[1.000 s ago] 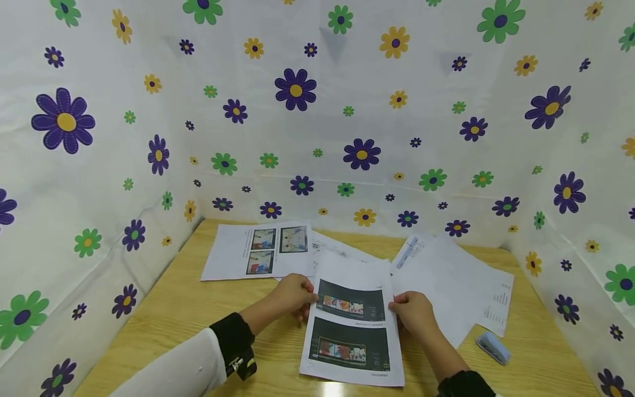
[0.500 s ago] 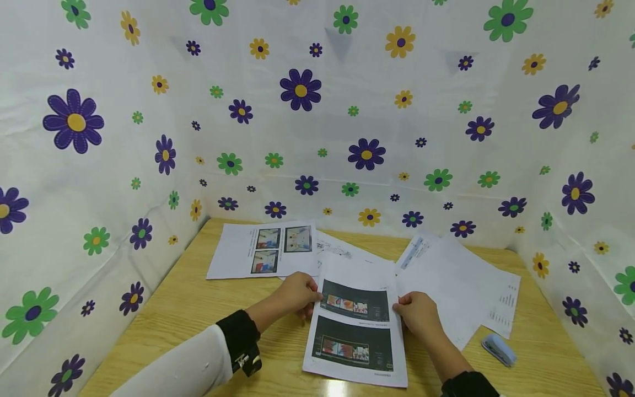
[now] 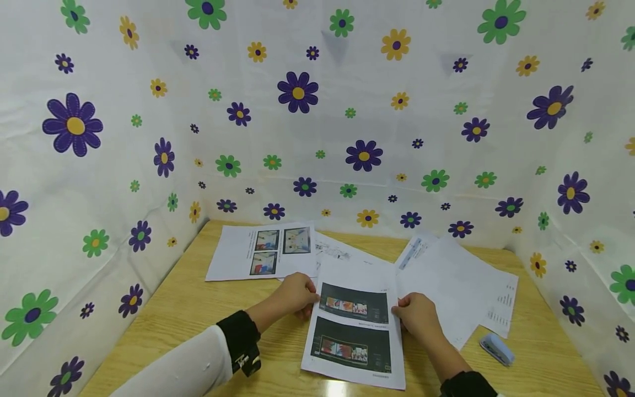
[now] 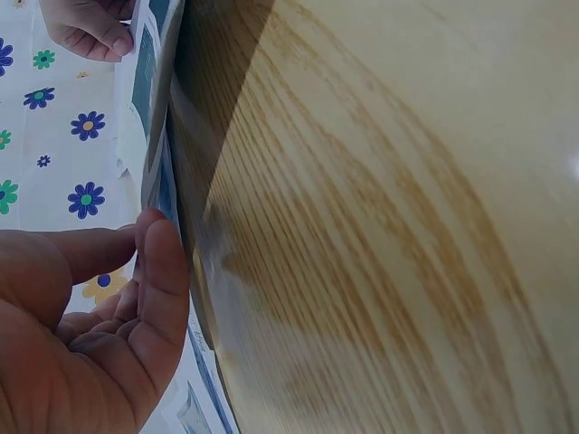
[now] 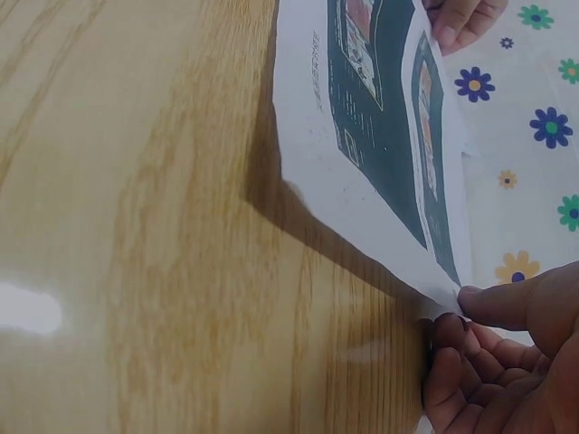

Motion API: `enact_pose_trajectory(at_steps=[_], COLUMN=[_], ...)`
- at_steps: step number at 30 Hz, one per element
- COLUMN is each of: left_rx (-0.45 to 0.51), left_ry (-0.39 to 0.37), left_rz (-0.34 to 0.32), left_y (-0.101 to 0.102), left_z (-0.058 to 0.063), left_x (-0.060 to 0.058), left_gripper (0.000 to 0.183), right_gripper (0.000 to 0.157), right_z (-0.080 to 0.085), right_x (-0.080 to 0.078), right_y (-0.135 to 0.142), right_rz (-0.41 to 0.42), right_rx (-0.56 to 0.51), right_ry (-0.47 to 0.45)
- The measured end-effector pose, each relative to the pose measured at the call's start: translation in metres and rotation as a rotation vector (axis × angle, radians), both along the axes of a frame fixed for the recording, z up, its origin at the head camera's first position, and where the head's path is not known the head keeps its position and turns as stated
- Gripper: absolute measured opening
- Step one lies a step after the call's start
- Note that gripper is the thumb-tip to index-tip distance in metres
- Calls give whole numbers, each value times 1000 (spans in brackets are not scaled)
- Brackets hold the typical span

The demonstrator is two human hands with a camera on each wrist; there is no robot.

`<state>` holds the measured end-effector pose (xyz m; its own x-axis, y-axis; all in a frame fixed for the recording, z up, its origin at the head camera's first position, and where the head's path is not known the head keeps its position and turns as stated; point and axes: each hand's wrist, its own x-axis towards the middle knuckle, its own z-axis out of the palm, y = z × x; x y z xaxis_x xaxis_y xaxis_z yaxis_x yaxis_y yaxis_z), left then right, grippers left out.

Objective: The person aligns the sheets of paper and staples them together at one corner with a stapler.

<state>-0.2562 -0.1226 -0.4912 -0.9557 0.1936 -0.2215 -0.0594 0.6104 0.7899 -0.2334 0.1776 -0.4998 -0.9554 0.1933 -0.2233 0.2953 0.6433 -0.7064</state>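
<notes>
Both hands hold a printed sheet of paper (image 3: 354, 377) with two dark picture blocks, one by each side edge. My left hand (image 3: 296, 295) pinches its left edge between thumb and fingers; the left wrist view shows that pinch close up, with the left hand (image 4: 109, 334) at the paper's edge. On the opposite side my right hand (image 3: 419, 315) pinches the right edge. In the right wrist view, thumb and curled fingers of the right hand (image 5: 507, 362) grip the sheet (image 5: 362, 217), which is lifted a little off the table and casts a shadow.
On the wooden table (image 3: 198, 320), a sheet with three photos (image 3: 233, 259) lies at the back left. Another printed sheet (image 3: 342, 249) sits partly under others in the middle. White sheets (image 3: 446, 281) overlap at the right, with a light blue stapler (image 3: 497, 349) in front. Flowered cloth (image 3: 307, 138) surrounds the table.
Only the head view shifts slightly. Both hands keep their grip on the printed sheet, which stays in nearly the same place.
</notes>
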Motion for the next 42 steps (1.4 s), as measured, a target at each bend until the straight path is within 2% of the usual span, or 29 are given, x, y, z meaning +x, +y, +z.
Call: enact_pose_trajectory(at_steps=[16, 27, 32, 37, 42], left_rx=[-30, -90, -104, -134, -226], left_ry=[7, -24, -2, 38, 140], left_rz=[-23, -24, -65, -140, -262], left_y=[-3, -5, -1, 11, 29], left_z=[-6, -2, 9, 30, 53], left_x=[-1, -6, -13, -20, -33], left_gripper=[18, 22, 23, 22, 24], right_gripper=[18, 28, 32, 37, 39], right_z=[4, 5, 12, 18, 21], right_x=[6, 9, 9, 7, 5], right_y=[1, 6, 12, 21, 31], right_rz=[-2, 27, 31, 16, 5], right_rx=[7, 103, 145, 170, 185], right_ry=[0, 44, 48, 43, 37])
